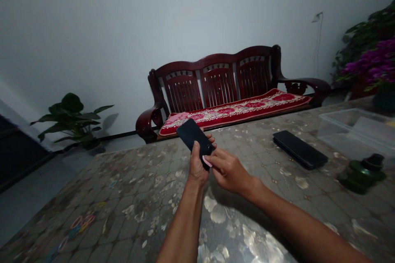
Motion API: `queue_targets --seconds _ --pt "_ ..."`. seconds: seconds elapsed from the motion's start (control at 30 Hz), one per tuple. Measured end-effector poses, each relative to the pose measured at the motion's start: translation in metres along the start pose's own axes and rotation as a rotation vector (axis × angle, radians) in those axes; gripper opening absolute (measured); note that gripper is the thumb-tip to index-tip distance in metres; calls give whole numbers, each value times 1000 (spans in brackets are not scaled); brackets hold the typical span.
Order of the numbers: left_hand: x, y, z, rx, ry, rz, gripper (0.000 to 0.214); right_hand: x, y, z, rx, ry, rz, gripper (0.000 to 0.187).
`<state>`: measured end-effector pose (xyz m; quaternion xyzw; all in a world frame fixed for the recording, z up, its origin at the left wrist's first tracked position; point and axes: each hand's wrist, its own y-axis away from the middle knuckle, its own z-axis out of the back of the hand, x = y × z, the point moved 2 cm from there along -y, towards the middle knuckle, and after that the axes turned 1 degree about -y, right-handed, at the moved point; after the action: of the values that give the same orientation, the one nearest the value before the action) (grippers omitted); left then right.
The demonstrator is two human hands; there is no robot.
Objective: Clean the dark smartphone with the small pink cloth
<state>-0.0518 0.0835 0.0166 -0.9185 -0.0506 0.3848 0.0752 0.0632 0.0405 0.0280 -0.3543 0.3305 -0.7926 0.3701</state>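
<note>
The left hand (pixel 197 166) held a slim black smartphone (pixel 194 135) tilted in the air above the glossy patterned tabletop (pixel 138 197), its fingers wrapped round the lower half only. The right hand (pixel 230 170) met it at the bottom edge, fingers narrowed onto a small pink piece (pixel 206 161); what that piece was could not be told. With the grip so low and the top end unsupported, a hard push or tug from the right hand could probably lever the smartphone loose and drop it onto the hard tabletop. A second flat black phone (pixel 300 149) and a squat dark green container (pixel 361 174) lay well apart to the right, out of harm's way.
</note>
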Motion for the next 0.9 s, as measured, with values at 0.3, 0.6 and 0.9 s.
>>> queue_targets --seconds 0.3,0.6,0.9 --pt "-31 -4 14 249 -935 -383 56 -47 -13 25 -206 -646 -780 19" --pt "-40 -4 16 449 -1599 -703 68 -63 -16 43 -111 -1188 -987 33" --pt "-52 -6 27 657 -1916 -735 70 -71 -5 30 102 -1130 -1042 32"
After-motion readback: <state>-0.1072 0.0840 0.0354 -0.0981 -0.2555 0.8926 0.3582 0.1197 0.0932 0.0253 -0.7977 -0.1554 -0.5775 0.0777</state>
